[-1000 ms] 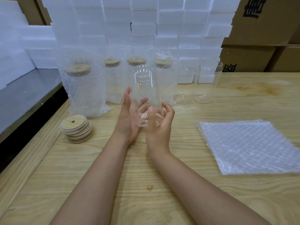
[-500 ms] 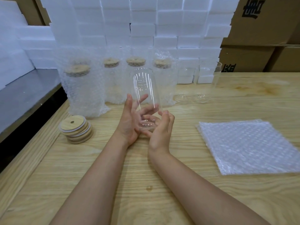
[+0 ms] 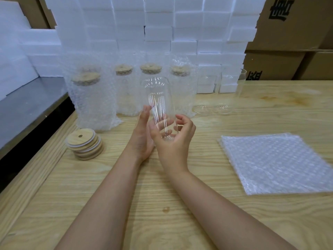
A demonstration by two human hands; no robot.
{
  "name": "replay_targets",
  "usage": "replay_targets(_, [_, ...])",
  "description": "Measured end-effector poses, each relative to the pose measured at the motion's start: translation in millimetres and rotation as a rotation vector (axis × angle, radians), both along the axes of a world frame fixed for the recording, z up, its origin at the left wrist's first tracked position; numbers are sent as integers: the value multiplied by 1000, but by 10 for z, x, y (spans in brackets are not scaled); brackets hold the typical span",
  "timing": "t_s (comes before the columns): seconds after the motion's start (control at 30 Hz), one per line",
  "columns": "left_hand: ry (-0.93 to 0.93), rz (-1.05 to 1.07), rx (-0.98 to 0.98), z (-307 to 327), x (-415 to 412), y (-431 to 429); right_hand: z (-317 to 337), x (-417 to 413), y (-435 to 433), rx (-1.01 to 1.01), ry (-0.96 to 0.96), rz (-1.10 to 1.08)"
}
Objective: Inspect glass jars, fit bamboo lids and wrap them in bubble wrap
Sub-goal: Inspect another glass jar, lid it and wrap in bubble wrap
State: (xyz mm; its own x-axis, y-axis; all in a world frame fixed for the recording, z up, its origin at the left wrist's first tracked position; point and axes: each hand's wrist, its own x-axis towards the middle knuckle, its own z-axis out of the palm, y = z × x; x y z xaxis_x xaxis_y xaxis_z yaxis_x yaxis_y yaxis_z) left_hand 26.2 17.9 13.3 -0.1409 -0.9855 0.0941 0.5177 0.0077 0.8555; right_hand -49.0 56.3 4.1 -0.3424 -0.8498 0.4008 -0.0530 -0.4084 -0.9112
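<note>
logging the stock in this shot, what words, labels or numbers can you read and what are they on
Upper cardboard box: one big black Chinese character, cut off by the frame edge, not surely readable.
Lower cardboard box: black print half hidden behind the table, unreadable.
Bamboo lids, glass jar, bubble wrap: no text seen.

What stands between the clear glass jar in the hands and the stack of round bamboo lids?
Nothing visible. The clear glass jar, held between the left hand and right hand, is separated from the stack of round bamboo lids only by bare light wooden table. The bubble-wrapped jars stand behind that path.
</note>
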Motion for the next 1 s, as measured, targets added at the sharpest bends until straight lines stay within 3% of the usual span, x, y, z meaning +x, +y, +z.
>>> replay_targets(0.2, [-5, 46, 0, 2, -15, 18, -30, -68, -68, 2, -30, 11])
replay_targets(0.4, [61, -8, 24, 1, 14, -3, -2, -100, -68, 28, -298, 137])
replay_targets(0.7, [-80, -107, 22, -7, 27, 3, -6, -121, -94, 65, -547, 263])
replay_targets(0.83, [-109, -57, 20, -5, 28, 1, -2, -128, -87, 104, -488, 236])
replay_targets(1.0, [-82, 63, 8, -6, 14, 18, 3, -141, -102, 65, -243, 109])
